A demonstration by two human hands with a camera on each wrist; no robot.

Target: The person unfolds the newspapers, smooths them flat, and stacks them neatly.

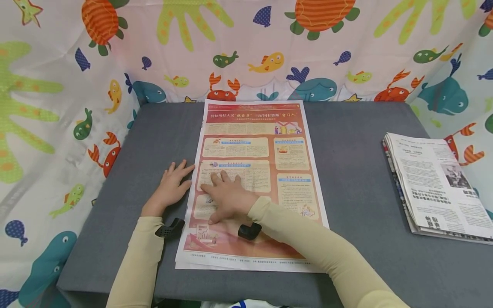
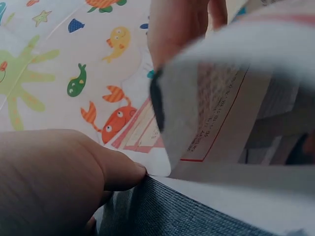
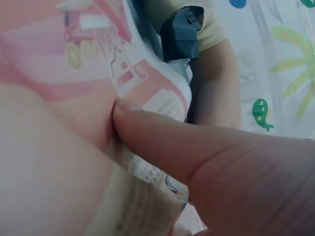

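Printed cloth (image 1: 246, 38) backs one grey table (image 1: 354, 171); one newspaper (image 1: 265, 171) lies at mid-table; two hands are on it, neither clamped that I can see; left hand (image 1: 173, 186): fingers apart, thumb meeting the newspaper's left edge; right hand (image 1: 231, 196): fingers spread, resting on the lower left half; two cameras (image 1: 249, 231), one per wrist; one pile (image 1: 443, 188) of newspapers sits well apart at right, its sheets uncountable from here; two sleeves (image 1: 304, 231), the right one covering the newspaper's lower right print; one bowed sheet (image 2: 182, 108) blocks part of the left wrist view.
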